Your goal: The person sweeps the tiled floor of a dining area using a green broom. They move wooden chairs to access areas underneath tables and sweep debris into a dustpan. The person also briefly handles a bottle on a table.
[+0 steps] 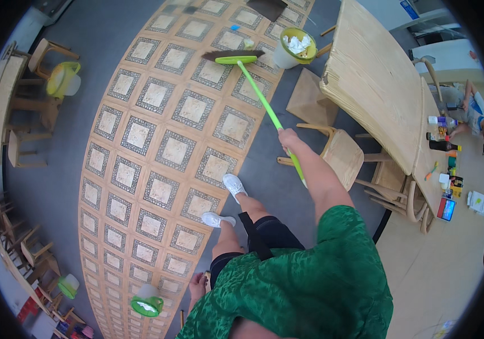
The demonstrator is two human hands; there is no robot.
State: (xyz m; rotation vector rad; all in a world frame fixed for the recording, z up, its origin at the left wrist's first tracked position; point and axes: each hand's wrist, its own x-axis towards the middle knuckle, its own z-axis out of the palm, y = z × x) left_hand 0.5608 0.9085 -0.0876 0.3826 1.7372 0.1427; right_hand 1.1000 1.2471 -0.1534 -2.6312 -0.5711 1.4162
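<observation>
My right hand is closed around the light-green handle of a broom. The broom's dark bristles lie on the tiled floor strip, close to a waste bin with a yellow rim and crumpled white tissue inside. A pale crumpled scrap and a small blue scrap lie just beyond the broom head. Low at my left side, my left hand has curled fingers beside a small light-wood piece; what it grips, if anything, is unclear.
At the right stands a long wooden table with a wooden chair tucked near it. Bottles and a lit screen sit at its end; a person is beyond. A green-rimmed bin stands lower left. A dark flat piece lies far ahead.
</observation>
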